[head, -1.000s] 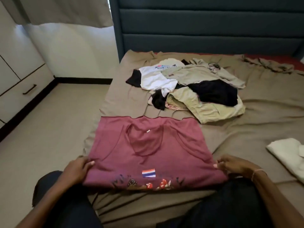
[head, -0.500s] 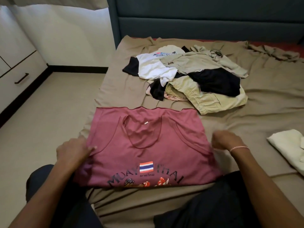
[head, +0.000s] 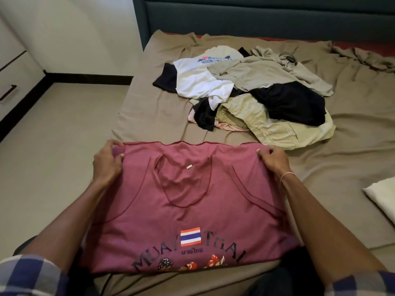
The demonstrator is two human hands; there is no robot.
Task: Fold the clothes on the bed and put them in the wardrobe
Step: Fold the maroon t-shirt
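A maroon tank top (head: pixel 188 201) with a flag print lies folded in half on the tan bed sheet (head: pixel 149 112), right in front of me. My left hand (head: pixel 106 161) grips its far left corner, fingers curled over the fold edge. At the far right corner, my right hand (head: pixel 272 160) pinches the fabric. Beyond the top sits a heap of unfolded clothes (head: pixel 252 92): a white printed T-shirt, khaki pieces and black garments.
A folded cream garment (head: pixel 382 199) lies on the bed at the right edge. The dark padded headboard (head: pixel 256 16) stands at the far end. White wardrobe drawers (head: pixel 12 82) line the left wall, with open floor (head: pixel 53 146) between them and the bed.
Both hands moved from the near edge of the maroon top up to its far corners and took hold there. My view dropped closer to the bed.
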